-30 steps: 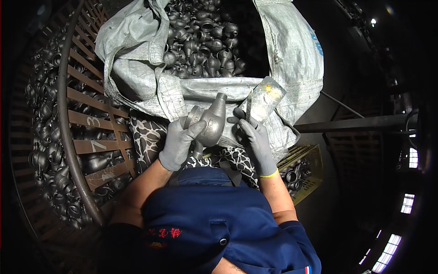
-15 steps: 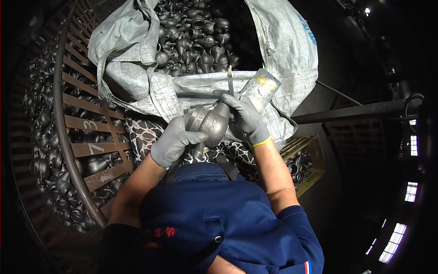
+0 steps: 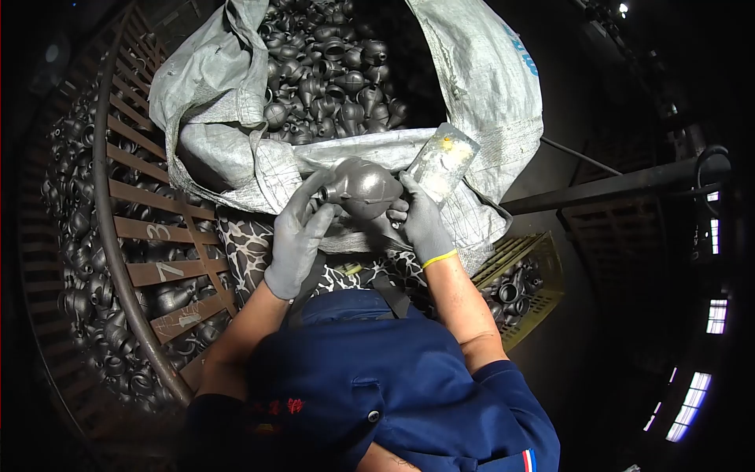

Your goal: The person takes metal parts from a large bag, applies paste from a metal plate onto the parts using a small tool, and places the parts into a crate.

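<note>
A dark grey bulb-shaped metal casting (image 3: 363, 187) is held up between my two grey-gloved hands, lying on its side with its narrow neck to the left. My left hand (image 3: 295, 240) has its fingers and thumb around that neck. My right hand (image 3: 425, 216) is closed at the casting's right end, thumb on top and fingers curled below. Whether a slim tool is still in the right hand is hidden. Behind the casting, a large white woven sack (image 3: 503, 118) holds many similar castings (image 3: 334, 86). A flat metal plate (image 3: 444, 167) with a yellow smear rests against the sack's front edge.
On the left stands a rusty barred metal crate (image 3: 149, 193) full of castings. A yellow plastic crate (image 3: 543, 303) with more castings sits at lower right. A horizontal metal bar (image 3: 613, 193) runs off to the right. Black-and-white patterned cloth (image 3: 244, 236) lies before me.
The casting has turned so its neck points left instead of down, and it sits slightly higher. My left hand has shifted to the neck. The slim pointed tool in my right hand no longer shows.
</note>
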A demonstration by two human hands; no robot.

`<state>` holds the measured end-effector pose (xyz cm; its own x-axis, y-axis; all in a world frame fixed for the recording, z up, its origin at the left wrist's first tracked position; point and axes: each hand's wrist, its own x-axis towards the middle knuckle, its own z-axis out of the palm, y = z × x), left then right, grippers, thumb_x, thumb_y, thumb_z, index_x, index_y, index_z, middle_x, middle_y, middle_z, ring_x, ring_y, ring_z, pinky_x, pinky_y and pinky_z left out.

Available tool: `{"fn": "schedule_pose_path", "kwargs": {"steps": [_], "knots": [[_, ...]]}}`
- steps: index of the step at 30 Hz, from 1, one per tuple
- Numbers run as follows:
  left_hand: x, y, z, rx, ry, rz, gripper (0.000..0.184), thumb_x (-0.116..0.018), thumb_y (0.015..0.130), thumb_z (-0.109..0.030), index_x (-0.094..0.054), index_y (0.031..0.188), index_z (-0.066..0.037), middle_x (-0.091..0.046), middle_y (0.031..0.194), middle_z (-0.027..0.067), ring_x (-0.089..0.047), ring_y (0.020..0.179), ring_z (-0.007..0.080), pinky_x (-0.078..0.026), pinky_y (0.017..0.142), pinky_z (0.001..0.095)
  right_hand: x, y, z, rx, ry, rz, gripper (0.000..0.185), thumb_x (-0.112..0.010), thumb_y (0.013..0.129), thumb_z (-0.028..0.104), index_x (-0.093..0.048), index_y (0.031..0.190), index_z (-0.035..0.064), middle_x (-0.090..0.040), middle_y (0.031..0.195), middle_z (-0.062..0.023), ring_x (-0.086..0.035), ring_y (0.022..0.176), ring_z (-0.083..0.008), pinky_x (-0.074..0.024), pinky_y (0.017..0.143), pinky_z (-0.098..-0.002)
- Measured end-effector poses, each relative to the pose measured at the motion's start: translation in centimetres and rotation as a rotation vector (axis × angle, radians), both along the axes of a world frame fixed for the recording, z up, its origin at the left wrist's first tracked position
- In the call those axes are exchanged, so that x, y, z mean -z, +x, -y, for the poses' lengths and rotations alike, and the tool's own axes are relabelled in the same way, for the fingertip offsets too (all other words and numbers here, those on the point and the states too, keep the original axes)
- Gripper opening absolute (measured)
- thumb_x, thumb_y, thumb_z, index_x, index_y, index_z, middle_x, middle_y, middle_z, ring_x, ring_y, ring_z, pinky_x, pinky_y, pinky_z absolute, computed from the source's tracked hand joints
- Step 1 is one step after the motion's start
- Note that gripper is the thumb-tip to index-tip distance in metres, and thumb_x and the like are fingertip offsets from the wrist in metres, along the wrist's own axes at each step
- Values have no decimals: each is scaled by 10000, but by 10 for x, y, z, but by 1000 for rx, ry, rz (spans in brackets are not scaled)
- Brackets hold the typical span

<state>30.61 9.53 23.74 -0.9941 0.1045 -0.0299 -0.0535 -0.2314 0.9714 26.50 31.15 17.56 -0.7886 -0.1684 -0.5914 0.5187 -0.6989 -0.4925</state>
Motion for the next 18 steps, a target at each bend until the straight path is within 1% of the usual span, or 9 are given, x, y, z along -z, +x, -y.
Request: {"fn": "schedule_pose_path", "kwargs": {"steps": [1,2,5,6,7,9,10,14,18], "knots": [[6,-4,1,-39,-24,-5,560,-580,940,-277,-412,1358,56,-610,1147,130,-608,891,110,-486,793,238,0,1,2,-30,89,-44,235,-538,955,326,-583,948,96,-412,584,42,-304,441,-51,-232,393,-199],[11,-8,3,-47,-27,-8,560,-580,940,-277,-412,1358,56,-610,1147,130,-608,891,110,-486,793,238,-1,3,4,-60,178,-90,251,-540,953,347,-581,951,100,-400,574,42,-303,442,-54,-223,396,-207],[18,-19,16,-10,171,78,410,-542,963,-182,-475,1294,50,-640,972,88,-589,757,96,-479,636,209,-13,9,8,-102,305,-103,277,-538,951,375,-571,985,102,-369,553,46,-292,439,-57,-217,406,-216],[17,-21,16,-57,199,92,341,-513,975,-151,-506,1260,36,-638,929,74,-574,689,91,-475,590,205,-16,14,10,-102,379,-150,353,-527,944,392,-583,1017,51,-431,604,27,-334,468,-51,-252,412,-212],[19,-23,18,-66,194,90,341,-513,975,-151,-506,1260,36,-638,929,74,-574,689,91,-475,590,205,-20,17,12,-110,373,-153,353,-527,944,392,-583,1017,51,-431,604,27,-334,468,-51,-252,412,-212],[25,-28,22,-156,156,154,325,-507,979,-148,-516,1254,25,-635,888,53,-571,656,80,-475,576,201,-24,20,14,-108,304,-257,425,-522,947,372,-568,1151,1,-532,710,-19,-359,496,-53,-275,419,-205],[22,-29,24,-169,170,205,315,-500,982,-146,-523,1253,15,-627,855,37,-563,637,68,-470,562,196,-18,21,8,-203,310,-337,474,-460,972,345,-458,1311,14,-622,886,-97,-355,541,-52,-281,451,-180],[37,-37,35,-154,120,194,297,-520,974,-146,-545,1229,6,-629,929,39,-557,645,48,-468,560,172,-26,26,11,-223,283,-394,475,-449,967,250,-402,1361,-11,-629,882,-89,-354,554,-44,-290,460,-167],[29,-39,37,-123,119,121,315,-489,983,-145,-523,1249,21,-657,1010,95,-572,680,71,-466,599,187,-29,29,12,-227,308,-418,467,-453,961,218,-402,1358,-23,-629,882,-85,-359,562,-41,-299,466,-165]]}}
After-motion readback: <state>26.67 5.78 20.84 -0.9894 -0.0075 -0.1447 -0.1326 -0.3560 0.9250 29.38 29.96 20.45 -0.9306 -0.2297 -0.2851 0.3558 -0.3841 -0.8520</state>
